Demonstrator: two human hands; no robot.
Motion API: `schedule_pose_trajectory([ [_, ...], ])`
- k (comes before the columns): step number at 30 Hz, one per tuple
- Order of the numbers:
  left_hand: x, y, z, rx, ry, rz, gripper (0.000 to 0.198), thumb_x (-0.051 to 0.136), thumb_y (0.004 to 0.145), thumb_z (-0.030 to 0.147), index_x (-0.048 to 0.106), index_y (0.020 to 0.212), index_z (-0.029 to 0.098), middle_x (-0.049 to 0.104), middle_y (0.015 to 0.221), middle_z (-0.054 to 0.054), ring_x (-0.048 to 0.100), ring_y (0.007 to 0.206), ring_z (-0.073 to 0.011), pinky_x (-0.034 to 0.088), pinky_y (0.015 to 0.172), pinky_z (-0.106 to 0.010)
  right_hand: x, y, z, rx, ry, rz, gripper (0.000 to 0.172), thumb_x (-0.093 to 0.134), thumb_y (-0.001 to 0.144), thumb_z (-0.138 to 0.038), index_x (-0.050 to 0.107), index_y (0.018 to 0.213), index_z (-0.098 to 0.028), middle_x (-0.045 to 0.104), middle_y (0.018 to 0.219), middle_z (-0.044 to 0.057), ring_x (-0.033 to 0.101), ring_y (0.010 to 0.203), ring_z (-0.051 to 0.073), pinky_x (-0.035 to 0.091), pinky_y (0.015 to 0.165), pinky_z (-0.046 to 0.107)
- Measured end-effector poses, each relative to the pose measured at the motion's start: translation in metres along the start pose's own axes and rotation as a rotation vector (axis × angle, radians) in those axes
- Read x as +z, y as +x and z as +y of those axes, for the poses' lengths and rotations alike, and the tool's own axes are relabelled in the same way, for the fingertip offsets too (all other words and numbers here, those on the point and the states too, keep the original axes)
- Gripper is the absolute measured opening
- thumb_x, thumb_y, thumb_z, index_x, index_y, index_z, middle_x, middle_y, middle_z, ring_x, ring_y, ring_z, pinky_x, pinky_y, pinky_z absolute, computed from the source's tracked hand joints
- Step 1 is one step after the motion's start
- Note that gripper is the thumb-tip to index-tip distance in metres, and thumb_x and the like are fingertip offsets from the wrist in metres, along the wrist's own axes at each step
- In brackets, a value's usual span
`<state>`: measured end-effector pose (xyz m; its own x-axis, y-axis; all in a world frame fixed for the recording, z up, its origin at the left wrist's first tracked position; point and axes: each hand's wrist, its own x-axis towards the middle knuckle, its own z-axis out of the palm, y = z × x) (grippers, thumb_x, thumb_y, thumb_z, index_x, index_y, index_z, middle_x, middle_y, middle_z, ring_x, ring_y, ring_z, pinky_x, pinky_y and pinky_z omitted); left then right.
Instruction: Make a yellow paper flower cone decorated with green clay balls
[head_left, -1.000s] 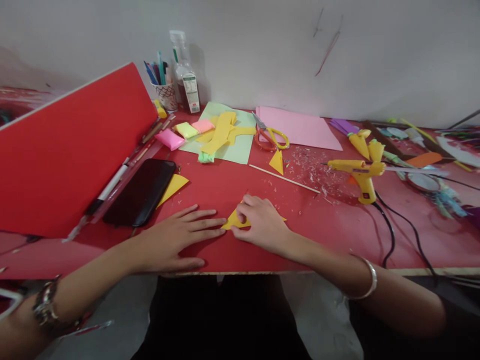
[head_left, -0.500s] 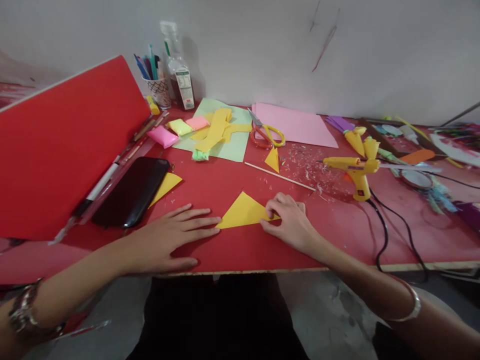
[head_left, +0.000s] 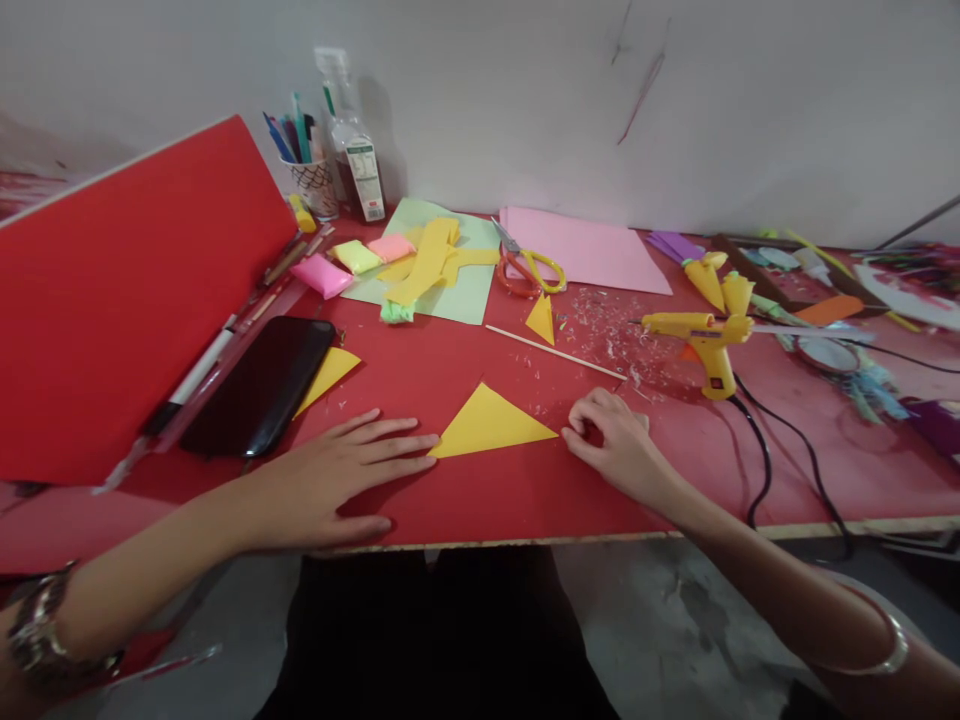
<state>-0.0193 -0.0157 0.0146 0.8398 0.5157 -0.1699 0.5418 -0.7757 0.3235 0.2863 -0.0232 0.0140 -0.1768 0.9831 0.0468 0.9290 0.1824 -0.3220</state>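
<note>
A yellow paper triangle point(head_left: 491, 425) lies flat on the red tabletop, its peak pointing away from me. My left hand point(head_left: 341, 475) rests palm down with fingers spread, the fingertips touching the triangle's left corner. Just past the right corner is my right hand point(head_left: 615, 445), its fingers curled in and the thumb close to the index finger. I see nothing between them, and the hand is apart from the paper. Beyond the triangle lie a thin white stick point(head_left: 555, 352) and a small folded yellow paper piece point(head_left: 541, 318).
A black phone point(head_left: 259, 385) overlaps another yellow paper piece point(head_left: 330, 375) at left, beside a red board point(head_left: 142, 300). Scissors point(head_left: 529, 268) lie on pink sheets point(head_left: 585, 250). A yellow glue gun point(head_left: 701, 340) with a cord is at right. A glass bottle point(head_left: 364, 175) stands behind.
My right hand has slid to the right, off the triangle's right corner, which now shows fully. My left hand stays in place at the left corner.
</note>
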Motion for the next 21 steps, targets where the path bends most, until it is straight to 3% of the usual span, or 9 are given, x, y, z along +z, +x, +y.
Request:
schedule_pose_trajectory([
  [6,-0.001,0.005,0.005,-0.086,-0.007,0.029,0.047,0.039,0.082,0.045,0.038,0.126,0.030,0.041,0.132,-0.001,0.033,0.123,-0.0227,0.027,0.101,-0.045,0.000,0.004,0.009,-0.093,0.266,0.042,0.003,0.043,0.073,-0.021,0.044,0.071,-0.020,0.050,0.069,0.001,0.048,0.065,0.015,0.035,0.061,0.029],
  [9,0.001,0.020,0.015,-0.293,0.024,0.222,0.059,0.042,0.077,0.054,0.040,0.124,0.019,0.049,0.124,-0.010,0.044,0.114,-0.0253,0.036,0.094,-0.043,-0.002,0.010,0.001,-0.137,0.445,-0.013,0.017,0.041,0.078,-0.024,0.048,0.092,-0.020,0.055,0.085,0.005,0.053,0.077,0.016,0.042,0.070,0.031],
  [11,0.002,0.037,0.023,-0.357,0.041,0.303,0.072,0.046,0.071,0.059,0.036,0.126,0.014,0.047,0.125,-0.014,0.045,0.112,-0.0280,0.039,0.090,-0.043,-0.003,0.014,-0.010,-0.194,0.427,-0.086,0.030,0.046,0.077,-0.029,0.047,0.105,-0.019,0.054,0.100,0.009,0.053,0.091,0.019,0.041,0.081,0.036],
  [13,0.003,0.055,0.030,-0.347,0.067,0.348,0.078,0.053,0.067,0.058,0.033,0.126,0.010,0.047,0.124,-0.016,0.044,0.112,-0.0296,0.039,0.089,-0.043,-0.003,0.019,-0.023,-0.251,0.322,-0.169,0.044,0.056,0.072,-0.032,0.045,0.111,-0.016,0.052,0.108,0.011,0.048,0.100,0.023,0.037,0.088,0.041],
  [15,0.003,0.072,0.034,-0.314,0.075,0.362,0.071,0.057,0.069,0.048,0.036,0.124,0.009,0.050,0.119,-0.016,0.046,0.108,-0.0281,0.041,0.087,-0.041,-0.001,0.023,-0.035,-0.277,0.248,-0.232,0.052,0.061,0.067,-0.029,0.043,0.114,-0.014,0.052,0.109,0.013,0.047,0.102,0.024,0.036,0.088,0.042],
  [18,0.004,0.088,0.031,-0.274,0.060,0.401,0.059,0.060,0.070,0.038,0.042,0.118,0.008,0.054,0.114,-0.014,0.050,0.100,-0.0255,0.041,0.086,-0.039,0.004,0.027,-0.045,-0.244,0.222,-0.207,0.046,0.056,0.070,-0.018,0.042,0.113,-0.016,0.054,0.106,0.010,0.049,0.095,0.021,0.036,0.084,0.042],
  [21,0.004,0.093,0.024,-0.249,0.064,0.480,0.054,0.060,0.071,0.030,0.041,0.118,0.010,0.054,0.114,-0.013,0.050,0.099,-0.0250,0.041,0.085,-0.040,0.007,0.030,-0.047,-0.228,0.246,-0.163,0.036,0.048,0.074,-0.012,0.042,0.110,-0.018,0.057,0.087,0.003,0.052,0.078,0.016,0.036,0.079,0.040],
])
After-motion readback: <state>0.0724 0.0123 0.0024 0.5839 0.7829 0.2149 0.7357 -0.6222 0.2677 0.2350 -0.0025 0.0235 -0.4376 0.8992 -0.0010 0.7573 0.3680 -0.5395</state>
